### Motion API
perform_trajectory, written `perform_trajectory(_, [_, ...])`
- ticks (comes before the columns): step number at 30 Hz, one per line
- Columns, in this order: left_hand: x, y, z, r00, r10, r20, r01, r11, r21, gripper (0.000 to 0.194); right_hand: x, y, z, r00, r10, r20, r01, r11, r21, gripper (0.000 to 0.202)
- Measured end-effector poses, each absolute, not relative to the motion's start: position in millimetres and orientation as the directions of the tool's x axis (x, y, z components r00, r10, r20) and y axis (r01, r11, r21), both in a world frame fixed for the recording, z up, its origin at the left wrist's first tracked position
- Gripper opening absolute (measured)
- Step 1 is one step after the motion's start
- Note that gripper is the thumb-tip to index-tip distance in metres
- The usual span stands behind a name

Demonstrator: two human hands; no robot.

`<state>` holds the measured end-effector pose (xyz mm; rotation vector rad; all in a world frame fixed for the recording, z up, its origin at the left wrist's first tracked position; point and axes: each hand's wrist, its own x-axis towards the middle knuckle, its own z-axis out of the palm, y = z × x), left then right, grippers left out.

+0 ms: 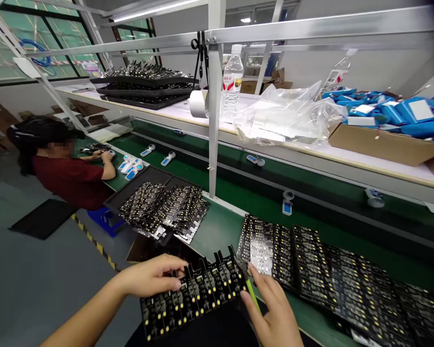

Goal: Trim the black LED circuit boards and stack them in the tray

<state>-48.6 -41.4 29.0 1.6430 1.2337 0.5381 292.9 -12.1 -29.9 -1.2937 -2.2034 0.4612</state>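
My left hand (154,275) grips the left part of a black circuit board panel (198,289) with gold pads, held over the bench edge. My right hand (273,313) holds a small cutter with a green handle (251,290), its tip at the panel's right end. Just beyond, a row of overlapping black circuit board panels (332,274) lies on the green bench.
A heap of loose boards (166,209) fills a black tray to the left. A metal post (214,120) rises behind it. The upper shelf carries stacked trays (144,82), a water bottle (231,82), plastic bags and a carton of blue packs (390,125). A co-worker (65,168) sits at far left.
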Motion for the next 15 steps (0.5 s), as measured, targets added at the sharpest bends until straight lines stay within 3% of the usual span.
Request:
perform_trajectory(5, [-58.3,-55.4,24.8,0.422,0.875,-0.236,0.471,0.011,0.882,0.038,285.7,-16.1,-18.2,-0.520,0.838,0.166,0.642,0.512,-0.572,0.051])
perform_trajectory(10, [-62.3,-65.3,6.1,0.391,0.880,-0.270,0.458,0.068,0.886,0.039,280.6,-27.6,-25.2,-0.427,0.887,0.174,0.799,0.460,-0.387,0.051])
perform_trajectory(15, [-65.8,-74.9,-16.7,0.379,0.868,-0.322,0.421,0.148,0.895,0.041,285.0,-34.0,-31.1,-0.555,0.831,0.031,0.655,0.460,-0.600,0.050])
